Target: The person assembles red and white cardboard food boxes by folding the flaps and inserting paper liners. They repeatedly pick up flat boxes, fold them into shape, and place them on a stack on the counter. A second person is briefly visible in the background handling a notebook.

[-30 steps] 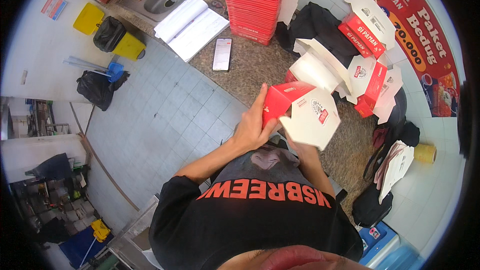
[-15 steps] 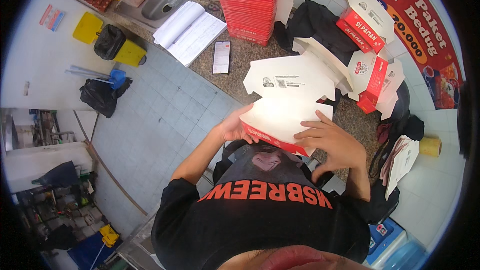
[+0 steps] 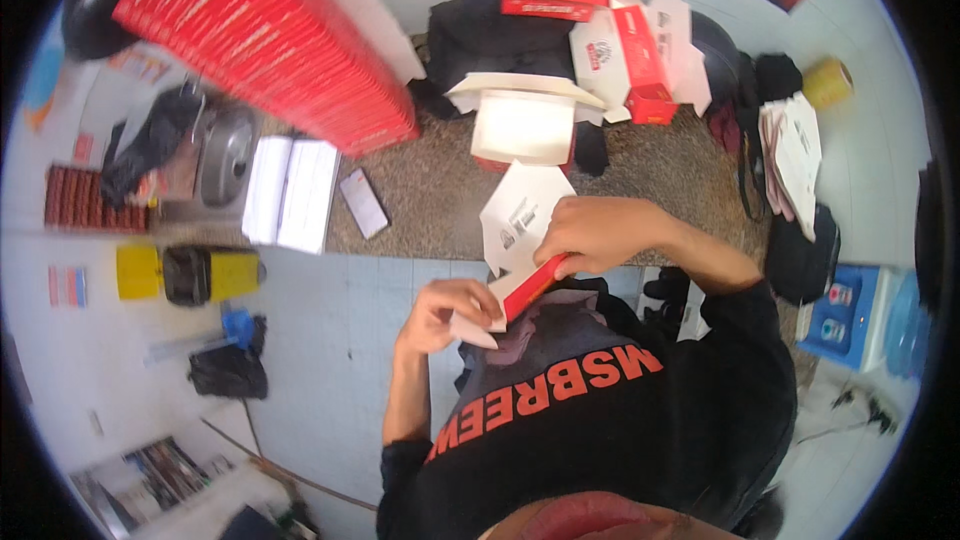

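Observation:
I hold a red and white cardboard box that is only partly folded, close to my chest above the edge of the speckled counter. My left hand grips its lower left flap. My right hand pinches the red side and the white lid flap from the right. Just beyond, an open folded box with a white inside stands on the counter.
A tall stack of flat red boxes leans at the back left. A phone and an open notebook lie on the counter. More folded boxes and dark bags sit at the back, papers at the right.
The view has swung and drawn closer to the counter. The box in my hands has turned from a wide flat sheet to an edge-on, partly folded shape, with both hands shifted on it.

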Motion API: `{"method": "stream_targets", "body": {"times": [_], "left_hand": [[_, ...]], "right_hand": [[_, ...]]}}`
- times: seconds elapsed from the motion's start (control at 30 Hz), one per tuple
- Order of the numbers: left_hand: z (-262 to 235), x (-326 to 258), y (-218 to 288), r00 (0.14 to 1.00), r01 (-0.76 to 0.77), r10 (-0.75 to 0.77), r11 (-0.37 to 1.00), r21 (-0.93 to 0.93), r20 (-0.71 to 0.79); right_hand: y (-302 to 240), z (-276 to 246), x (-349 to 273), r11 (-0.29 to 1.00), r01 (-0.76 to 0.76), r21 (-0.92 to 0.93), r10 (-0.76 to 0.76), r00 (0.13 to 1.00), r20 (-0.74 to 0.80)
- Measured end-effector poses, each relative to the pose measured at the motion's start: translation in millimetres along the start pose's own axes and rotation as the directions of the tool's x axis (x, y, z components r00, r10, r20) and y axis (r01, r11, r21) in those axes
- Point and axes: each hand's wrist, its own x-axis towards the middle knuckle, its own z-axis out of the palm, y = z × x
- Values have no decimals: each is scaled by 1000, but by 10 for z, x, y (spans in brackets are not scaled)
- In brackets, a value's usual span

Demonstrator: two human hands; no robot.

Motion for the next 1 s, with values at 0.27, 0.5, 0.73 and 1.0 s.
{"method": "stream_targets", "body": {"times": [0.27, 0.5, 0.73, 1.0], "left_hand": [[253, 509, 427, 665, 746, -746, 666, -14, -33], [334, 251, 247, 602, 623, -790, 557, -550, -118], [288, 278, 295, 600, 676, -800, 511, -530, -6], [355, 234, 139, 541, 726, -834, 526, -443, -105]], "right_hand": [[-309, 77, 387, 931, 59, -361, -110, 987, -121], [15, 248, -2, 980, 61, 192, 84, 746, -661], [-196, 616, 234, 851, -252, 460, 441, 819, -368], [-17, 871, 368, 969, -128, 211, 203, 899, -387]]}}
